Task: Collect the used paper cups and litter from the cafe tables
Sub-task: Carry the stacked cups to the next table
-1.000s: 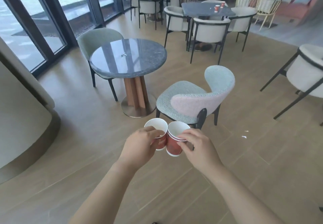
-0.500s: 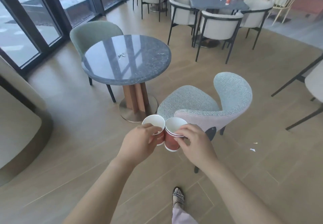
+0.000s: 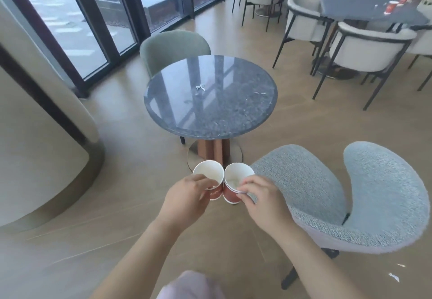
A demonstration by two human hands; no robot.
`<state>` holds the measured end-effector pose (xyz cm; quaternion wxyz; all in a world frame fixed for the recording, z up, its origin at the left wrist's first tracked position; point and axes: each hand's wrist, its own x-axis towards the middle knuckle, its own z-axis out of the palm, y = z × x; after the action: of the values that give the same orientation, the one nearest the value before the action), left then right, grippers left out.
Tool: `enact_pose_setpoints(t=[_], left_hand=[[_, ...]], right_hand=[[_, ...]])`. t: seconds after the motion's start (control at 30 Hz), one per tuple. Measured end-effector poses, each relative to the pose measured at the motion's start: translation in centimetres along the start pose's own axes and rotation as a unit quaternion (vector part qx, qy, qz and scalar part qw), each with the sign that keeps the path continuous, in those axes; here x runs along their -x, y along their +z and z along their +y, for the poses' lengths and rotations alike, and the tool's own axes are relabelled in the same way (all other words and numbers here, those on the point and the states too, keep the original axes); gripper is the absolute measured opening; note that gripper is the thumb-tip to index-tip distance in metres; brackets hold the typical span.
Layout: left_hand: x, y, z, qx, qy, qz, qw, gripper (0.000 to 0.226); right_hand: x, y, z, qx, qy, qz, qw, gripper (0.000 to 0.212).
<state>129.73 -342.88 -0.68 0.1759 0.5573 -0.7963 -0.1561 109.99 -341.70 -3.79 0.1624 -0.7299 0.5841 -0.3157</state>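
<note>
Litter scrap (image 3: 200, 86) lies on the round counter (image 3: 222, 116), well ahead of both hands and slightly left. Left hand (image 3: 187, 201) grips one upright paper cup (image 3: 208, 175). Right hand (image 3: 261, 201) has its fingers (image 3: 249, 185) pinching the rim of a nested cup stack (image 3: 233, 177), which touches the paper cup. Judgement: left hand is nearer, but neither hand is free, so nest the cups first.

- Round table (image 3: 210, 116): near edge open; small litter scrap (image 3: 200, 87) near its centre.
- Blue-grey chair (image 3: 304, 193) stands off the near-right edge.
- Green chair (image 3: 173, 46) against the far-left edge.
</note>
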Motion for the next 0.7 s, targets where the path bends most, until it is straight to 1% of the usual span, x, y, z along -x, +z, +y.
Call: enact_pose_setpoints(t=[0.13,0.27,0.4,0.53,0.6,0.7], left_hand=[[-5.6,-0.9,-5.1,-0.005,-0.028,0.003,1.000,0.025],[-12.4,-1.7,-10.7,-0.001,-0.031,-0.009,0.999,0.026],[-19.1,-2.7,-14.8,0.010,-0.021,-0.011,1.000,0.021],[-25.0,-3.4,-18.2,-0.007,-0.010,-0.022,1.000,0.019],[-27.7,-3.2,-19.7,-0.011,-0.004,-0.041,0.999,0.018],[-32.0,-2.3,-21.5,-0.020,-0.001,-0.074,0.997,0.018]], right_hand=[[-7.5,3.6,0.3,-0.006,-0.017,-0.018,1.000,0.010],[-15.6,6.7,0.6,0.008,-0.024,-0.020,0.999,0.010],[-22.4,8.4,1.2,0.026,-0.005,-0.013,1.000,0.013],[-28.1,10.4,2.5,0.043,0.011,-0.038,0.998,0.005],[-30.7,11.5,3.6,0.046,0.029,-0.054,0.997,0.002],[-34.5,12.6,5.3,0.048,0.051,-0.064,0.995,0.003]])
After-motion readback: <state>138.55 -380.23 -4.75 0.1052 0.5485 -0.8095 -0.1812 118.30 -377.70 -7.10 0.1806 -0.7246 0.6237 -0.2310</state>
